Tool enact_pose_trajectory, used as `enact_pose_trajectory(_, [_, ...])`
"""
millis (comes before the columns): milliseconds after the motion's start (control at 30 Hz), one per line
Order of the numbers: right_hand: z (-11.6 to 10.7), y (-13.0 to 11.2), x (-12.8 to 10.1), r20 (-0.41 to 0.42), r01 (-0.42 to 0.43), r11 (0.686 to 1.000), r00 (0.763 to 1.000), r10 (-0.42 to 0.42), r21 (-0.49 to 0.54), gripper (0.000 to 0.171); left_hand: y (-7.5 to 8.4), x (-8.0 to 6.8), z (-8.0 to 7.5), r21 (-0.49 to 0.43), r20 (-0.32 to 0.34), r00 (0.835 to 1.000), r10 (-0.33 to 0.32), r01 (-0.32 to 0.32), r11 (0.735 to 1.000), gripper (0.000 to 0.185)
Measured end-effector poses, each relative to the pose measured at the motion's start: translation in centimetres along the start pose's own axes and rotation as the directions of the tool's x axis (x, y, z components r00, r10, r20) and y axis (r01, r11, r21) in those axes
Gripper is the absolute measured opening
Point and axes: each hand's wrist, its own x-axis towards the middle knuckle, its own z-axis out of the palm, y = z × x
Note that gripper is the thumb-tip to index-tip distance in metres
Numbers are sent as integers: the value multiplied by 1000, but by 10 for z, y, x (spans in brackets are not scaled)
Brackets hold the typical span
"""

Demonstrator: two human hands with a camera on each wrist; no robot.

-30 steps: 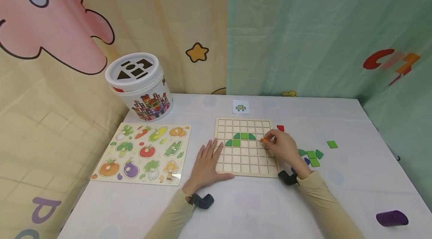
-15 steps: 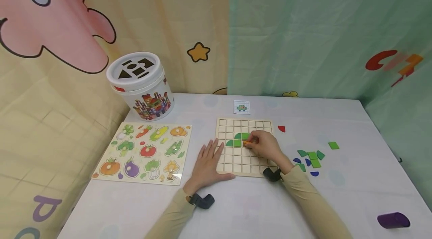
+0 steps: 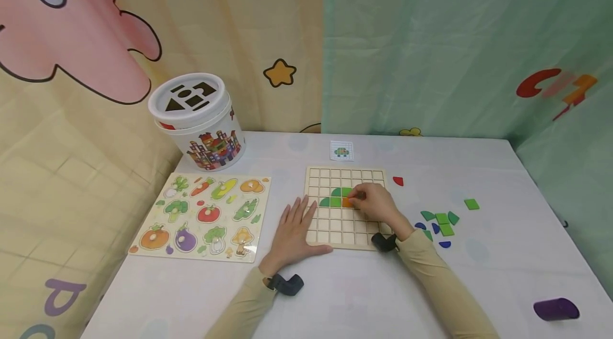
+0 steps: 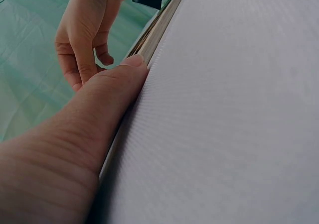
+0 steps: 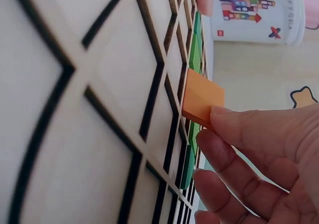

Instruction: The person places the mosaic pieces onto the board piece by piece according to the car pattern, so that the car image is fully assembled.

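Right hand (image 3: pixel 378 205) moved left, pinching orange tile (image 3: pixel 347 202) over grid board (image 3: pixel 346 210); left hand (image 3: pixel 293 232) spread flat on board.

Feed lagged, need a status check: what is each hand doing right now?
Left hand: open, fingers flat on the wooden grid board.
Right hand: pinching the orange square wooden tile at the board.

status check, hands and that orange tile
Left hand flat, pressing the grid board edge. Right hand pinches orange tile, tilted at a cell beside the green tiles, not seated. Nothing blocking.
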Motion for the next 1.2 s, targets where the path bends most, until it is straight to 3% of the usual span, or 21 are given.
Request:
enact_pose_trajectory(600, [4,-5,6,-5,-33,989,999,33,-145,10,-1,-1,2,-3,1,1000,2,-2,1000,111])
enact_pose_trajectory(867, [2,-5,3,14,-29,990,999,32,-138,9,-1,0,1,-4,-3,1000,0,0,1000,111])
enact_pose_trajectory(1200, [-5,7,-7,66,66,996,996,-62,-52,15,0,0,1,-7,-29,999,14,-14,1000,111])
